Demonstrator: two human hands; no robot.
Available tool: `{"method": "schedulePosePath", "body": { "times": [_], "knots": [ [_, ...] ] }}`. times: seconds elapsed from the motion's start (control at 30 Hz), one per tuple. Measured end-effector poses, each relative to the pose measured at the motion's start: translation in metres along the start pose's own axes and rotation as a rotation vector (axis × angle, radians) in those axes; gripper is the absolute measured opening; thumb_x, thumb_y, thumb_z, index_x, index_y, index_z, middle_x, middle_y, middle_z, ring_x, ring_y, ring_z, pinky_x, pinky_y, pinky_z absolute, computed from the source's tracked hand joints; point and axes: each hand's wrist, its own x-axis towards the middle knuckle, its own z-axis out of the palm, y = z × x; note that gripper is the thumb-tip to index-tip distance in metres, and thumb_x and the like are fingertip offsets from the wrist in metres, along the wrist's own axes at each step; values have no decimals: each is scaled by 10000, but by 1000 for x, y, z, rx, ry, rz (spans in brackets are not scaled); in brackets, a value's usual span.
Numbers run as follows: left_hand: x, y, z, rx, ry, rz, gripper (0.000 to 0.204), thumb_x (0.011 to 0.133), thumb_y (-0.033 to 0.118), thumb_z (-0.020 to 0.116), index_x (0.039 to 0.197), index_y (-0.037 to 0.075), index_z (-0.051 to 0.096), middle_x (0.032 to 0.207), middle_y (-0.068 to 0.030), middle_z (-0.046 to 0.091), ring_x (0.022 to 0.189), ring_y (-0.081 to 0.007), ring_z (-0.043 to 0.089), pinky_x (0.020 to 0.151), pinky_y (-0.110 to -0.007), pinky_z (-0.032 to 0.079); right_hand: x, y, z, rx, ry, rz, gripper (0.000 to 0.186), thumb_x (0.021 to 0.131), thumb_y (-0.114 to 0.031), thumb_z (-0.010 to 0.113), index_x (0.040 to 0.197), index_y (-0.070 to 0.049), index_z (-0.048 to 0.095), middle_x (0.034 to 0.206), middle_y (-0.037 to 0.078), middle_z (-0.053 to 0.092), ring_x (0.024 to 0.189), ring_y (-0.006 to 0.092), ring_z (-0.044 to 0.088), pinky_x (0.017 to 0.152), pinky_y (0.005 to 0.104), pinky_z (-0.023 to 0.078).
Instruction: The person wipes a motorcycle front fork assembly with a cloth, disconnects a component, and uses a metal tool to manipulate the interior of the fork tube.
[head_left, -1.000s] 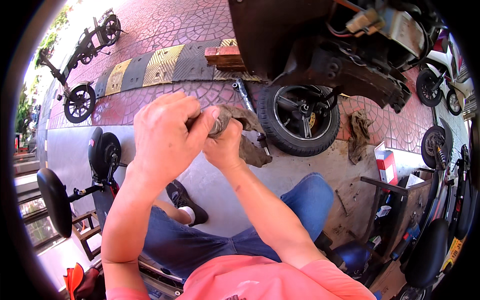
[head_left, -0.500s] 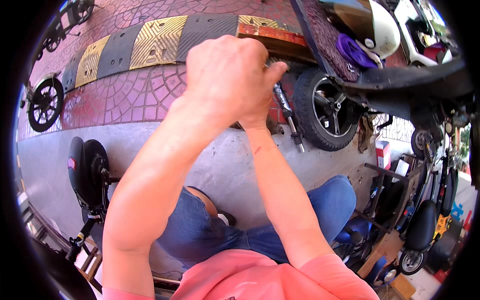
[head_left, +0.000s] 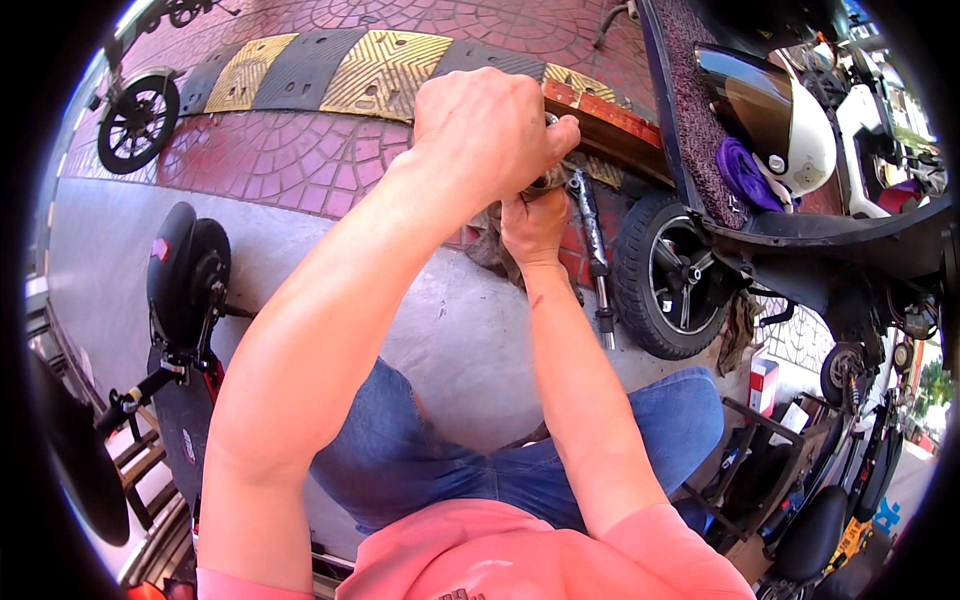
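My left hand (head_left: 480, 130) is closed at the upper middle, over a metal piece (head_left: 550, 118) that is mostly hidden by its fingers. Just below it, my right hand (head_left: 535, 222) is closed on a dirty brown rag (head_left: 488, 240), which hangs down behind the wrist; what it wraps is hidden. A chrome-and-black fork tube (head_left: 590, 230) lies to the right of my hands, beside a black wheel (head_left: 650, 255) on a scooter. A red-brown wooden beam (head_left: 610, 130) lies behind them.
The scooter's deck (head_left: 690, 140) carries a helmet (head_left: 810, 140) and purple cloth (head_left: 740, 175). A yellow-black ramp strip (head_left: 365, 75) crosses the paving. A small black scooter (head_left: 185, 290) stands left; a metal stand (head_left: 750, 460), red box (head_left: 762, 385) and more scooters crowd the right.
My hands have moved up and forward, the left turning over the right. The view has shifted, bringing the helmet and deck into sight, and the rag is now mostly behind my hands.
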Motion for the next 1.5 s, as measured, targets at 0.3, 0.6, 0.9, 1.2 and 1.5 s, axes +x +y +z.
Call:
{"method": "schedulePosePath", "body": {
  "times": [0.3,0.6,0.9,1.2,1.5],
  "knots": [
    [4,-16,-4,69,-106,-240,626,906,617,662,768,17,773,795,-192,758,849,-379,765,806,-477,604,-6,9,-65,417,395,199,603,1119,-500,551,1321,64,621,1286,127,682,1168,207,622,1038,370,481],
    [27,-33,-8,7,-293,-424,655,907,614,602,1161,45,804,1142,-163,794,1112,-335,754,949,-433,583,-10,-87,-167,854,27,332,452,1051,-170,554,1410,104,538,1345,192,654,1211,325,672,1039,449,547],
    [23,-43,-8,-46,-318,-420,669,907,616,601,1198,45,793,1213,-171,779,1156,-340,740,975,-437,577,-7,-71,-177,967,209,225,368,1037,-166,629,1336,47,658,1346,168,683,1156,291,707,1060,454,562],
    [-1,-58,-15,-34,-259,-389,560,886,541,607,858,6,769,866,-190,758,864,-369,741,822,-450,581,-4,-66,-126,876,235,389,428,1010,-250,641,1302,59,591,1121,148,706,967,259,711,869,394,596],
    [-23,-59,-26,-154,-408,-308,555,877,507,681,730,-26,728,687,-215,680,714,-375,703,718,-452,570,-65,86,9,722,19,558,274,1096,-266,601,1180,-35,723,928,-58,638,793,123,602,717,304,508]
  ]
}}
